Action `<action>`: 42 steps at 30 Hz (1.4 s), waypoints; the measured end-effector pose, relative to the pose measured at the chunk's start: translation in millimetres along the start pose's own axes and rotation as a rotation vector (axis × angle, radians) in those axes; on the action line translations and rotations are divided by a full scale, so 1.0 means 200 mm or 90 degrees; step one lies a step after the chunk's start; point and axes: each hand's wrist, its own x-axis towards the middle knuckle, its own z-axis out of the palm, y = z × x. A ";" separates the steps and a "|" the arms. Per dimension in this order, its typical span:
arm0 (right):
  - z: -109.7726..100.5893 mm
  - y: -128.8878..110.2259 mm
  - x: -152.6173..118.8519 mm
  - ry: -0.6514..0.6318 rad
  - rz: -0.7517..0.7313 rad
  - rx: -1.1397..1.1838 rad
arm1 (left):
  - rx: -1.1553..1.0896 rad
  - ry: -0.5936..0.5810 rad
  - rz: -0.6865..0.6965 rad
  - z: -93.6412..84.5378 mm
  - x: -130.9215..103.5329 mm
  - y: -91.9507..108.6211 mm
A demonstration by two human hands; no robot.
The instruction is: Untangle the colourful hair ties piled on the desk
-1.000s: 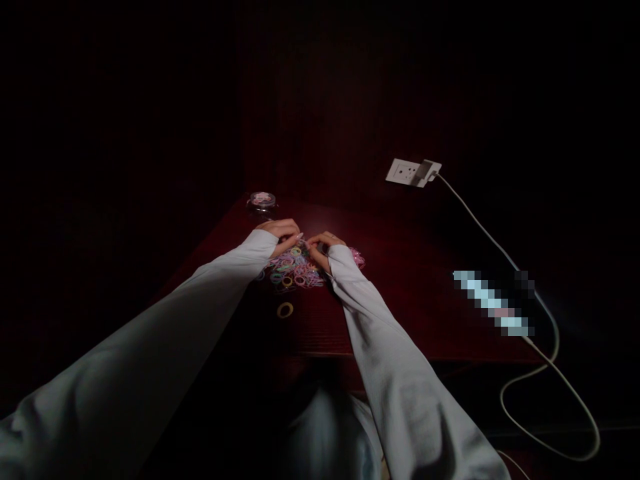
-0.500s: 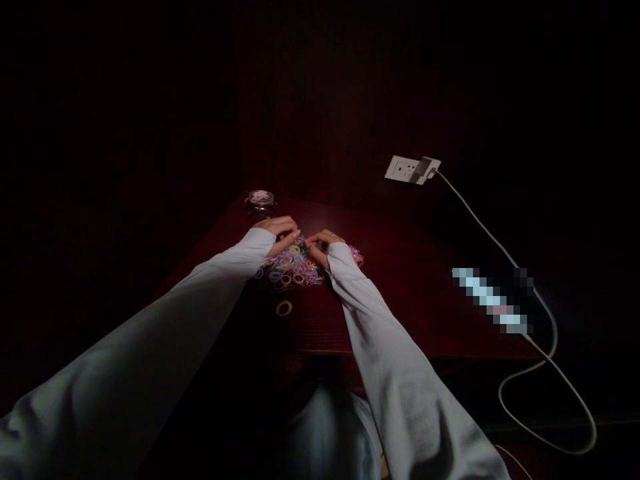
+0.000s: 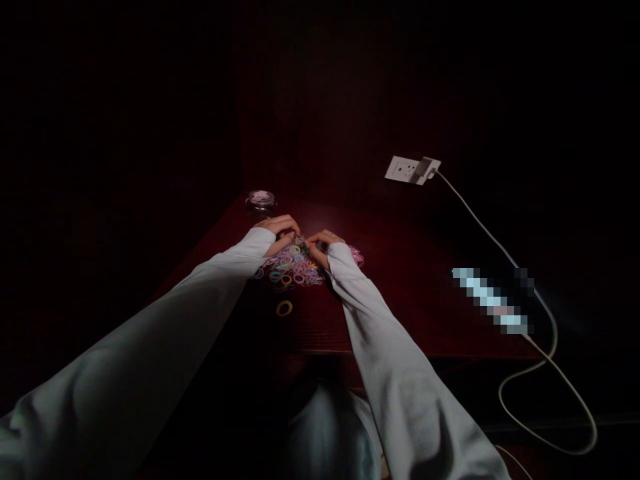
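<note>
- Pale grey sleeves are covering both arms in the head view, coming up from the bottom corners over a dark red table.
- Loose hair ties, in pink, purple, green, yellow and blue, are lying heaped on the table, below and between the two hands.
- The left hand is keeping its fingers bent over the far left part of the heap; whether it is pinching a tie, I cannot tell.
- The right hand is facing it just beside, fingertips drawn together; what they are gripping is too small to make out.
- One yellow ring is lying flat, apart from the heap, on the near side.
- Some pink ties are showing just beyond the right wrist.
- A clear jar is standing behind the left hand.
- A white socket is holding a charger, and its cable is looping down at the right, near a pixelated object.
</note>
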 end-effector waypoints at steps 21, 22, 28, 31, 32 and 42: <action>0.01 0.03 0.01 -0.015 -0.030 -0.005 | 0.006 -0.020 -0.012 0.01 0.01 0.02; 0.01 0.03 0.01 -0.015 -0.027 -0.006 | 0.008 -0.020 -0.015 0.01 0.01 0.02; 0.01 0.01 0.00 -0.015 -0.009 -0.011 | 0.015 -0.020 -0.023 0.01 0.01 0.03; 0.00 0.00 -0.01 -0.013 -0.006 -0.009 | 0.022 -0.030 -0.015 0.00 0.01 0.03; 0.00 0.00 -0.01 -0.011 -0.005 -0.006 | 0.026 -0.035 -0.007 0.00 0.01 0.04; 0.01 0.02 0.01 0.002 -0.013 0.004 | 0.036 -0.050 0.027 -0.03 0.00 0.11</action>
